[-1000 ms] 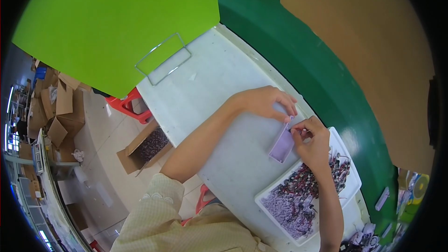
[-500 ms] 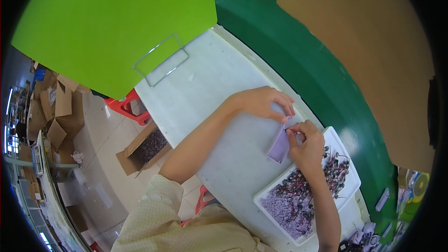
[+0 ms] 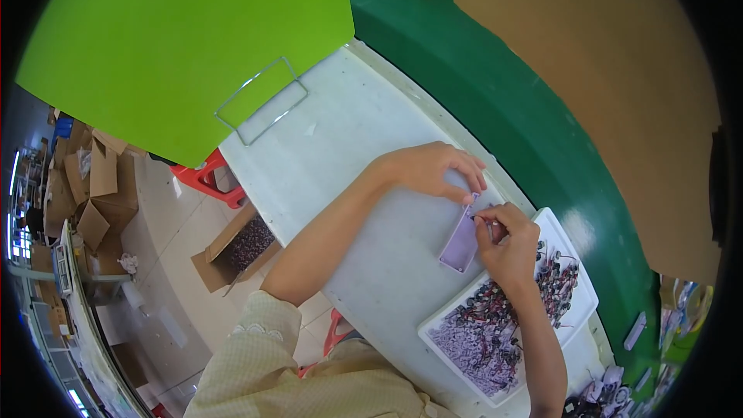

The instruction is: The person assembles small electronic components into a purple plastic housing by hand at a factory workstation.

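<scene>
A small lilac plastic case (image 3: 458,248), shaped like a shallow open tray, rests on the white table in front of me. My left hand (image 3: 433,171) grips its far end, thumb on the rim and fingers curled around. Pinched together near that same end, the thumb and fingertips of my right hand (image 3: 511,249) reach into the case. What they pinch is too small and covered to make out. Below my right wrist lies a white tray (image 3: 586,296) heaped with small dark parts on red and black wires (image 3: 554,286) and many tiny lilac pieces (image 3: 470,347).
A bright green board (image 3: 193,39) and a metal wire stand (image 3: 263,101) occupy the table's far left. Beyond the table runs a green belt-like surface (image 3: 495,89), with cardboard (image 3: 604,93) above it. An open carton (image 3: 240,251) and red stools (image 3: 207,178) stand on the floor.
The lilac case has turned slightly and shifted a little left, both hands staying on it. Otherwise the view has moved only slightly.
</scene>
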Motion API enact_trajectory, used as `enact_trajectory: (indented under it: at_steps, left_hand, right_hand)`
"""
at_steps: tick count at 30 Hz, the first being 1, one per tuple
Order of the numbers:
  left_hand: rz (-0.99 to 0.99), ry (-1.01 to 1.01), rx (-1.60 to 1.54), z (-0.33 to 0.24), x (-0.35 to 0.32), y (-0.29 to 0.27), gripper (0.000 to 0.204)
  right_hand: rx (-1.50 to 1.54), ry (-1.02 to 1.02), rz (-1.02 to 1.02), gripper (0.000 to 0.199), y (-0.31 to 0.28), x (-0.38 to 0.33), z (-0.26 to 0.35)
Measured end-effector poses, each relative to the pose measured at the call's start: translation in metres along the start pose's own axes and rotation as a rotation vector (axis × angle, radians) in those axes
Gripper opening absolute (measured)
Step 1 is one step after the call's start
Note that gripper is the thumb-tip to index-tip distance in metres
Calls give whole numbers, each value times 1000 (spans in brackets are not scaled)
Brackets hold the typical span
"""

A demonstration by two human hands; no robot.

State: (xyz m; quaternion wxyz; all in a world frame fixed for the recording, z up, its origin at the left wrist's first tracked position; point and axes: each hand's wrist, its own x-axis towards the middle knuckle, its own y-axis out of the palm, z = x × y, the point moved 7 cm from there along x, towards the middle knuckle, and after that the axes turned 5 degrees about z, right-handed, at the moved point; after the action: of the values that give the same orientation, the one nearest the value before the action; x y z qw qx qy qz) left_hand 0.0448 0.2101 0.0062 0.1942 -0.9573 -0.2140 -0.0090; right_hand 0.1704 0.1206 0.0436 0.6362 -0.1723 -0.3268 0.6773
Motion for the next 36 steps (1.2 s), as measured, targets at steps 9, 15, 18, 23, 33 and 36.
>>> enact_trajectory:
  at_steps: [9,15,18,23,33,36]
  left_hand:
    - [-21,20,35,-4,0,-2,22]
    - [-11,-4,37,1,-1,-2,22]
    - [-8,26,24,3,1,0,23]
    - [-7,7,23,-1,0,0,23]
    - [-13,-5,30,0,1,1,23]
    - [-9,-22,24,1,1,1,22]
  right_hand:
    - [-24,46,95,9,-1,7,0]
    - [-93,-20,102,11,2,5,8]
    - [-116,-20,116,11,2,5,9]
    - [-151,-86,158,10,2,5,16]
    - [-70,8,83,12,1,3,3]
    - [-164,-94,113,13,0,3,10]
